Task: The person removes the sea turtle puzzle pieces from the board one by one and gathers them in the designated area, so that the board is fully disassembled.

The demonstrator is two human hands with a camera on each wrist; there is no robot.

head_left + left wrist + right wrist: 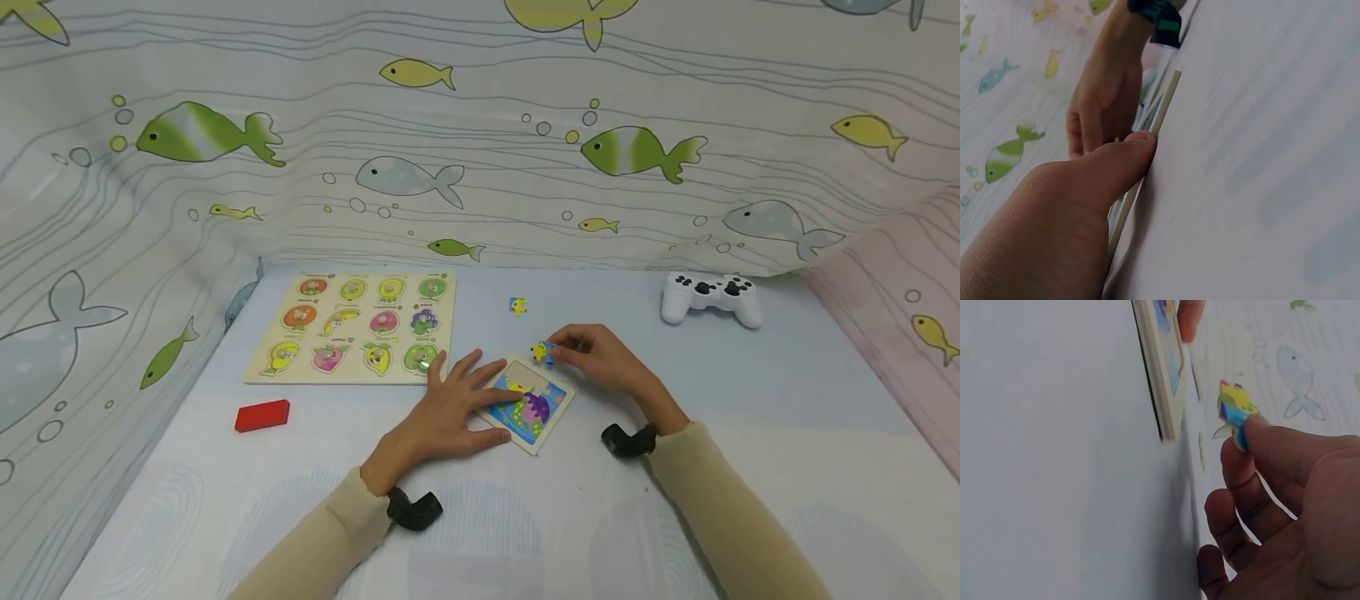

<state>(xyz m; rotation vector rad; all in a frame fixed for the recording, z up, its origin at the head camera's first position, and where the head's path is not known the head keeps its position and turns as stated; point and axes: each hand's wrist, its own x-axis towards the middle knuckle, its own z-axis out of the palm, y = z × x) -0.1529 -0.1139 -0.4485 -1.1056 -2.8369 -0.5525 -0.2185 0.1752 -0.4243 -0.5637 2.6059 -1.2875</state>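
Observation:
My left hand [450,412] rests with spread fingers over a small square wooden jigsaw puzzle [527,375], which lies turned cornerwise on the table. In the left wrist view its thumb [1129,153] lies along the puzzle's edge. A purple and green picture fills much of the tray, while bare wood shows near its far corner. Just beyond that corner, my right hand [600,358] pinches a yellow and blue puzzle piece [1235,403] between thumb and forefinger, held above the table. Another yellow and blue piece [518,307] lies loose farther back.
A large wooden fruit puzzle board [403,340] lies at the back left, its near right corner by the left fingertips. Nearer on the left sits a red block [262,415]. At the back right is a white game controller [711,300]. Fish-patterned curtain [495,133] encloses the table's back and sides.

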